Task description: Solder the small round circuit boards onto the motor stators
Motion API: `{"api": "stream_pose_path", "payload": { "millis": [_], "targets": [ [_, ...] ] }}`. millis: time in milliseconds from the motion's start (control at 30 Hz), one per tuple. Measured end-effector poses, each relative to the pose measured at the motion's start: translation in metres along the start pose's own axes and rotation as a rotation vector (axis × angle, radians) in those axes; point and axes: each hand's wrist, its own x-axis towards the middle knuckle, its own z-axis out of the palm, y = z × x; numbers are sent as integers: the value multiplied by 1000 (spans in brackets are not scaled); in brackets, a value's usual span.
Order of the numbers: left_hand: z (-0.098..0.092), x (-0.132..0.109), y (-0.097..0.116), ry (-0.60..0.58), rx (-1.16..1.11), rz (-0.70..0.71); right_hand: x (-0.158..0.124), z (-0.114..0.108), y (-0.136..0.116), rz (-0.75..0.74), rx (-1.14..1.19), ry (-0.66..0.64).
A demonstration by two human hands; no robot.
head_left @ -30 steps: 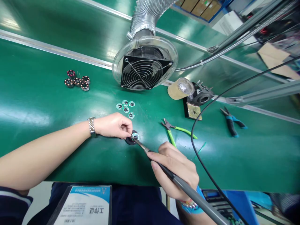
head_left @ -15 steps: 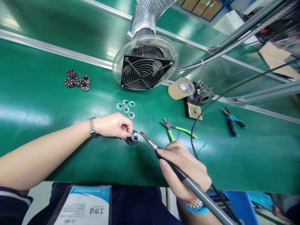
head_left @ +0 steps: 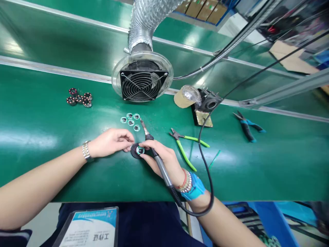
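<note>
A round green circuit board (head_left: 140, 150) with a dark centre rests on a small black round base (head_left: 134, 155) on the bench. My left hand (head_left: 113, 142) is closed in a pinch at the base's left edge; what lies between the fingertips is hidden. In my right hand (head_left: 164, 159) is a soldering iron (head_left: 160, 164), lying across the fingers with its tip pointing away from me. Thumb and forefinger of that hand touch the board's right side. Just beyond, several similar round circuit boards (head_left: 131, 122) lie in a loose group.
Several copper-wound coils (head_left: 79, 99) stand at the far left. A fume extractor fan (head_left: 142, 85) faces me at the back. Green-handled cutters (head_left: 183, 145), a soldering iron stand (head_left: 205, 106), a tan cylinder (head_left: 185, 96) and blue-handled pliers (head_left: 247, 127) are rightward. The iron's cable (head_left: 203, 154) loops right.
My right hand has moved left to the circuit board, and the iron's tip has swung past it toward the loose boards. My left fingers have drawn back slightly to the base's edge.
</note>
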Motion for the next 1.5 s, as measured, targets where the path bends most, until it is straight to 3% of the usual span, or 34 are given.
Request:
{"api": "stream_pose_path", "payload": {
  "millis": [67,133,267,433,667,933,1500],
  "targets": [
    [12,-15,-1,166,-56,-89,0,0,2,-42,27,3],
    [27,-27,-1,260,-118,-153,0,0,3,-73,43,10],
    [54,-31,4,386,-265,-191,2,0,6,-86,58,8],
    [63,-21,12,469,-332,-229,1,1,7,-97,70,28],
    [61,-16,11,443,-366,-273,2,-2,2,-115,72,59],
    [59,-14,10,393,-445,-264,5,4,3,-255,78,47],
    [60,-17,8,394,-434,-229,2,2,-1,-192,122,79]
  ]
}}
